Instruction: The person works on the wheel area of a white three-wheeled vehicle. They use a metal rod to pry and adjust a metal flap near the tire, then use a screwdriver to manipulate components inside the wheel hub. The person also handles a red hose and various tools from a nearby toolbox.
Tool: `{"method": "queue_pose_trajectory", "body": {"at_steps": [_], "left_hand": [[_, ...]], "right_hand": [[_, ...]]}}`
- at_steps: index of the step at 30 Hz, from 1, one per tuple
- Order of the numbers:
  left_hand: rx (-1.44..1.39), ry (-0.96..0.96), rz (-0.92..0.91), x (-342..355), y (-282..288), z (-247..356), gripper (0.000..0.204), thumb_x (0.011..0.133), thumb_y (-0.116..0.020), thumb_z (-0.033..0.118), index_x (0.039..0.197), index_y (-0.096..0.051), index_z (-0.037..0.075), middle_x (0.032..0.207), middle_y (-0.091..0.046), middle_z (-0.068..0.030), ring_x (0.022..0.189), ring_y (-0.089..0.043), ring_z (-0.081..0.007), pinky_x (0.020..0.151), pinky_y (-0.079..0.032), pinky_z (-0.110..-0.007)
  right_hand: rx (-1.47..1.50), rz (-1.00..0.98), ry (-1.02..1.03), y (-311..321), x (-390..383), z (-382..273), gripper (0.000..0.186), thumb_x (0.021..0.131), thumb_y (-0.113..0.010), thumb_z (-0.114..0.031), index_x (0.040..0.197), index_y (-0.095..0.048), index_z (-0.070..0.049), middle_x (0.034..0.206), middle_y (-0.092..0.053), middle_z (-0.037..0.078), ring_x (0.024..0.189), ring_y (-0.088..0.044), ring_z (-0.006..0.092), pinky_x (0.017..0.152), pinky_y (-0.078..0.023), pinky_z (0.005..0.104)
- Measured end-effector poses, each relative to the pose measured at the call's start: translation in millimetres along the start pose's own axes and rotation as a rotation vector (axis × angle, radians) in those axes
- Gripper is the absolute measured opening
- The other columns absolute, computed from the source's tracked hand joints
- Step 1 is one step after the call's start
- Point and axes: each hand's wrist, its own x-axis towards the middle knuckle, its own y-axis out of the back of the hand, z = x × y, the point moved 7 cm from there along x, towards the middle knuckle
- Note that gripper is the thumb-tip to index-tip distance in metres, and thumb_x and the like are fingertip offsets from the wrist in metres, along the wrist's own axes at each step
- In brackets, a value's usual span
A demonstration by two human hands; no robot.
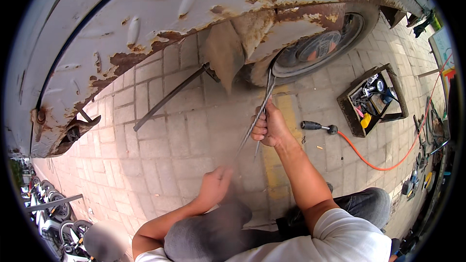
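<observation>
While the right hand (267,126) was closed in a fist around the long, thin, silver-grey metal bars (268,87), their upper ends sat right by the left edge of the dusty, dark round wheel (315,51) under the rusty grey metal vehicle body (160,9). Looked like at least two bars, but couldn't swear to the count. IMO the trick was a full-fist grip, wrist in line with the forearm, knuckles well clear of the rim in case of a slip. I'd also have wanted the tips seated squarely before putting any weight on them.

As for where stuff was: the bars ran right through that fist, poking out above toward the wheel and below it over the beige brick paving (179,153), around the left edge of the painted yellow strip (275,174). The left hand (214,184) was well apart from them, fingers blurry and loosely uncurled, nothing visible in it.
</observation>
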Motion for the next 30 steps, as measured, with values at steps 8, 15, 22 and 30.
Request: {"method": "queue_pose_trajectory", "body": {"at_steps": [8, 15, 22, 30], "left_hand": [[-0.046, 0.047, -0.017, 0, 10, 14, 0.039, 0.096, -0.052, 0.030, 0.072, -0.051, 0.000, 0.055, -0.049, -0.0038, 0.053, -0.045, -0.0103, 0.049, -0.039, -0.028], [0.039, -0.002, 0.010, 15, 10, 24, 0.022, 0.091, -0.054, 0.019, 0.078, -0.053, 0.000, 0.058, -0.050, -0.0210, 0.050, -0.053, -0.0356, 0.048, -0.042, -0.038], [0.817, -0.505, 0.402, 89, 109, 43, 0.029, 0.085, -0.065, 0.027, 0.067, -0.054, 0.006, 0.054, -0.053, -0.0095, 0.050, -0.053, -0.0313, 0.049, -0.040, -0.040], [1.031, -1.016, 0.407, 156, 168, 69, 0.030, 0.071, -0.074, 0.028, 0.062, -0.049, 0.012, 0.050, -0.049, -0.0042, 0.047, -0.051, -0.0245, 0.049, -0.039, -0.036]], "right_hand": [[0.010, 0.017, 0.011, -5, -2, -1, 0.062, 0.089, -0.031, -0.070, 0.057, -0.025, -0.017, 0.049, -0.016, -0.004, 0.040, -0.016, 0.0105, 0.038, -0.017, 0.0270], [0.031, -0.037, -0.013, -4, 3, 2, 0.063, 0.089, -0.032, -0.070, 0.057, -0.026, -0.016, 0.050, -0.017, -0.004, 0.040, -0.017, 0.0106, 0.038, -0.018, 0.0272], [0.068, 0.006, 0.020, -5, 2, 1, 0.059, 0.089, -0.031, -0.069, 0.061, -0.031, -0.017, 0.052, -0.018, -0.004, 0.042, -0.017, 0.0116, 0.040, -0.018, 0.0278], [0.138, 0.103, 0.261, -21, 37, 14, 0.060, 0.088, -0.035, -0.070, 0.061, -0.031, -0.017, 0.053, -0.020, -0.004, 0.044, -0.019, 0.0121, 0.042, -0.019, 0.0271]]}}
